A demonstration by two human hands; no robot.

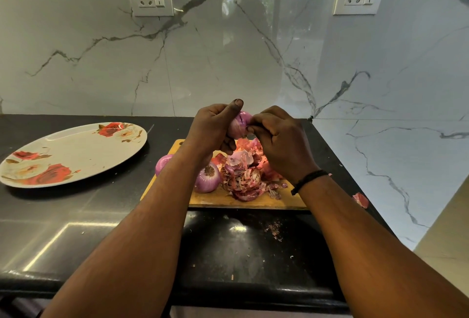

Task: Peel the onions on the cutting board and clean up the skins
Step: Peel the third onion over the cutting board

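So at this point the peeling was well underway but not finished. The left hand [212,124] was wrapped around a purple onion [239,124], holding it up in the air just above the far end of the wooden cutting board [253,202], thumb sticking up over the top. The right hand [276,137] had its fingers curled in tight against the side of that onion, looked like it was pinching at a bit of skin, though the actual strip was too small to make out. Below the hands sat a decent pile of skins [247,178] on the board, with one onion [208,178] right beside the pile and another [162,163] at the board's left edge, half hidden by the forearm. A stray piece of skin [361,199] was lying off the board on the black counter [76,216] to the right. A flowered plate [76,155] sat to the left, nothing on it that I could see. My guess for what came next: strip off the remaining layer, set the onion down, then gather the skins, including that stray one.
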